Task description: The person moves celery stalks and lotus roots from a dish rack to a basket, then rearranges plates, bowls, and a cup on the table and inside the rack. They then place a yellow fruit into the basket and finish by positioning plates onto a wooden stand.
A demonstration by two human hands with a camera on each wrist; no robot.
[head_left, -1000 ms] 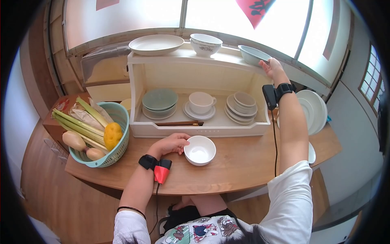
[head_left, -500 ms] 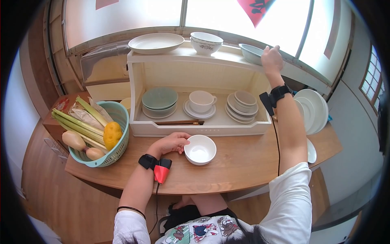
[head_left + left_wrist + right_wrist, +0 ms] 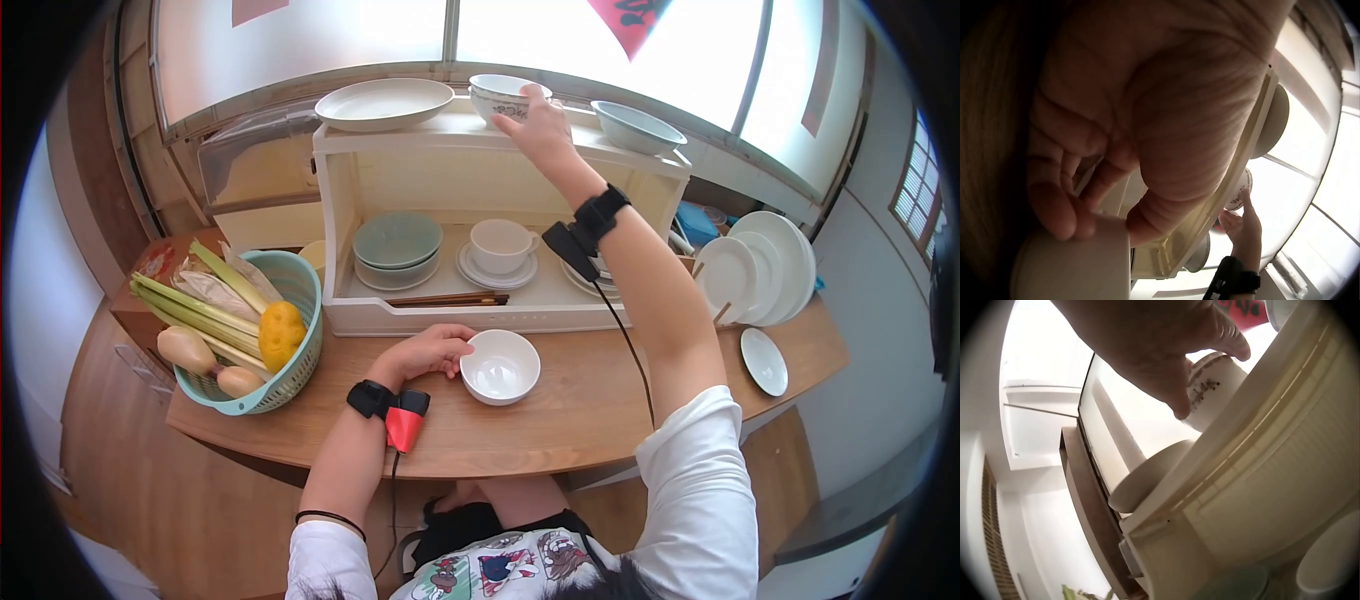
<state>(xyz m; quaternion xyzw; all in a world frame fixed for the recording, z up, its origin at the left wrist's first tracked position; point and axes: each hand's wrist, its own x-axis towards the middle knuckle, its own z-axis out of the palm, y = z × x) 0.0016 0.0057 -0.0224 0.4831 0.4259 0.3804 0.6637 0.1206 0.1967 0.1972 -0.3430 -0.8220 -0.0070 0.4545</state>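
A plain white bowl (image 3: 500,368) stands on the wooden table. My left hand (image 3: 432,352) holds it at its left side, and in the left wrist view the thumb and fingertips are at the white bowl's rim (image 3: 1075,262). Up on the shelf top are two stacked bowls (image 3: 492,104) with a flower pattern. My right hand (image 3: 545,128) reaches up to them, thumb and fingers spread around their right side. In the right wrist view the thumb and fingers span the flower-patterned bowl (image 3: 1213,390).
A large plate (image 3: 385,103) and a pale blue bowl (image 3: 640,127) flank the stack. Inside the shelf are green bowls (image 3: 397,240), a cup (image 3: 500,247) and chopsticks (image 3: 450,300). A vegetable basket (image 3: 300,375) is at left; racked plates (image 3: 725,280) and a small dish (image 3: 764,362) are at right.
My right hand has left the pale blue bowl at the shelf's right end and moved left to the flower-patterned bowls. The left hand stays at the white bowl.
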